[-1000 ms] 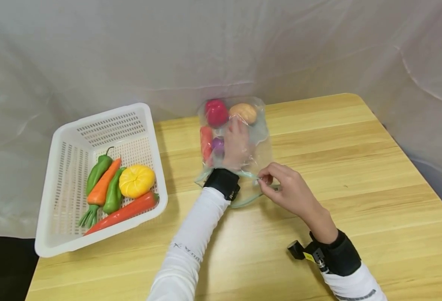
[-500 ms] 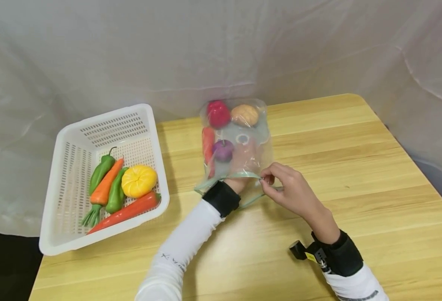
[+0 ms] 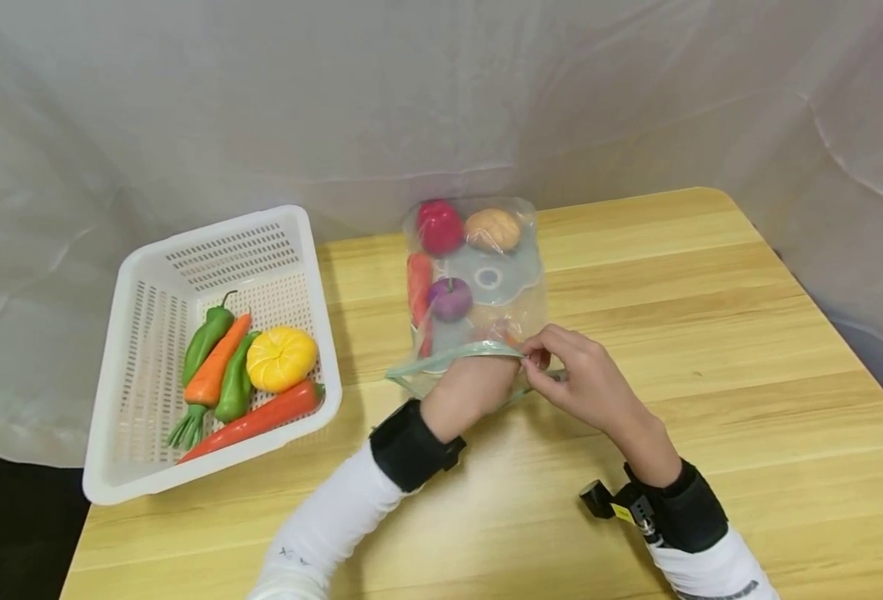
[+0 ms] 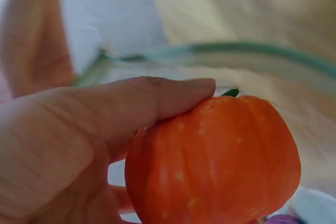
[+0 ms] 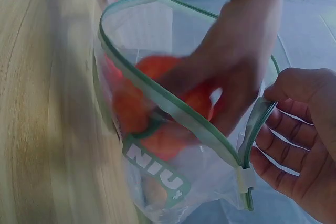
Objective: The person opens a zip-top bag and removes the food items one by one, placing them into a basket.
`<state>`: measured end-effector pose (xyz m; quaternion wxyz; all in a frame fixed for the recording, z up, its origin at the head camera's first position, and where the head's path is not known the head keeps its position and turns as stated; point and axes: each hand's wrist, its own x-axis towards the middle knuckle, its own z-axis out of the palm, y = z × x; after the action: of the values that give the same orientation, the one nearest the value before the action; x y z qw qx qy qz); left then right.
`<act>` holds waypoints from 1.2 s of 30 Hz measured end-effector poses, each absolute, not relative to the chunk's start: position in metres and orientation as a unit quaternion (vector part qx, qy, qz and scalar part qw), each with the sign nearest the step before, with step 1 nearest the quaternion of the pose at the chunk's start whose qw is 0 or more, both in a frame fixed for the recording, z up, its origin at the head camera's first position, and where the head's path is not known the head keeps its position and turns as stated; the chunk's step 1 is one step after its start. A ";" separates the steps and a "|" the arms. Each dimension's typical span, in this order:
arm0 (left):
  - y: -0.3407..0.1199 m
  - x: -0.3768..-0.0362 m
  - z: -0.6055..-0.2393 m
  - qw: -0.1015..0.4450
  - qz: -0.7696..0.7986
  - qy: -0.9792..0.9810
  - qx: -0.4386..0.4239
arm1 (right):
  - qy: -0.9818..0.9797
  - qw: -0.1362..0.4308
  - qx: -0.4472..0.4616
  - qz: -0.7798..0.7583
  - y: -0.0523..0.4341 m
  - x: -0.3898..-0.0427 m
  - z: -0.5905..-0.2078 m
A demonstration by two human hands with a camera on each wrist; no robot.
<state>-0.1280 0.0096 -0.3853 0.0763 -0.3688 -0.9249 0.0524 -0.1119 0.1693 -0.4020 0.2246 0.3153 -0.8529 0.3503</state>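
A clear zip bag (image 3: pixel 529 267) with a green-edged mouth (image 5: pixel 173 106) lies on the table, its mouth spread. My left hand (image 3: pixel 479 387) reaches into that mouth up to the wrist, the fingers hidden in the head view. In the left wrist view it grips an orange, ribbed pumpkin (image 4: pixel 220 166) with a small green stem, thumb across the top. My right hand (image 3: pixel 579 379) pinches the right corner of the bag's mouth, near the white slider (image 5: pixel 245 179). Inside the bag show a red bell pepper (image 3: pixel 439 227), a potato (image 3: pixel 492 230), a purple round vegetable (image 3: pixel 450 300) and a long red piece (image 3: pixel 419 287).
At the left stands a white slotted basket (image 3: pixel 103 400) holding a carrot (image 3: pixel 212 371), green peppers (image 3: pixel 234 387), a yellow pumpkin (image 3: pixel 282 358) and a red chili (image 3: pixel 261 417). A pale cloth (image 3: pixel 441 100) hangs behind the wooden table (image 3: pixel 711 333).
My left hand has drawn back toward the bag's mouth from deep inside, uncovering the purple vegetable and the printed patch. The right hand keeps its pinch on the corner almost unmoved.
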 end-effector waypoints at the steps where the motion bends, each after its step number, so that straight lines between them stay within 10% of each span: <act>1: 0.008 -0.125 -0.384 0.059 0.042 -0.925 -0.372 | -0.853 0.225 0.315 0.350 0.169 -0.112 -0.402; 19: -0.078 -0.081 -0.345 -0.005 -0.155 -0.895 -0.418 | -0.860 0.219 0.308 0.343 0.170 -0.112 -0.402; 36: -0.184 -0.085 -0.353 0.063 -0.328 -0.928 -0.163 | -0.866 0.205 0.298 0.345 0.170 -0.112 -0.402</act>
<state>-0.0853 -0.1841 -0.3533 0.0628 -0.1631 -0.9284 -0.3279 -0.1121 0.1700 -0.4017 0.2050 0.2975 -0.8662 0.3452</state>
